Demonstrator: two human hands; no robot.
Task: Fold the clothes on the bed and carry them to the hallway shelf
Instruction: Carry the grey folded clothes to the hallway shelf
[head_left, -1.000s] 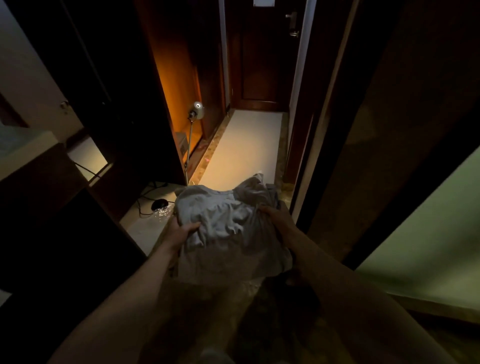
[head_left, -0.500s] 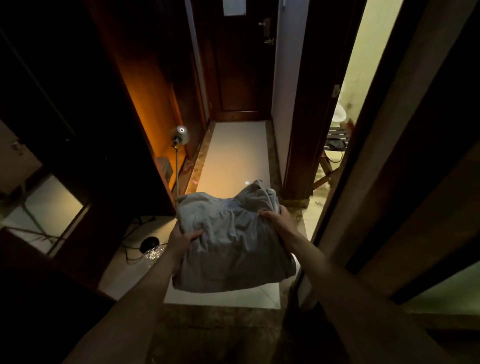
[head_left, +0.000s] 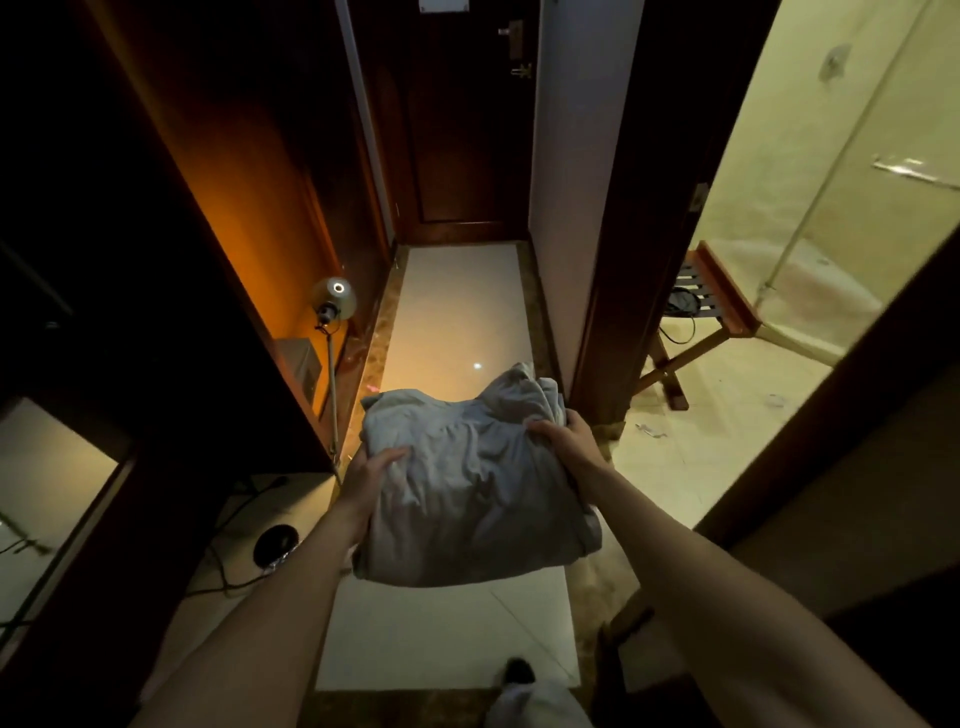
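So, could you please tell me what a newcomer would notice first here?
First, the grey folded clothes held mid-frame, with the left hand and right hand gripping the sides. Next, the amber-lit alcove on the left, a floor lamp before it, and the dark door at the hallway's end.

Left hand: forearm bare, extended forward from lower left; thumb lay on top of the clothes, fingers hidden beneath. Right hand: forearm bare, extended from lower right; fingers curled over the bundle's far right edge, gripping it. Both hands held roughly level, apart.
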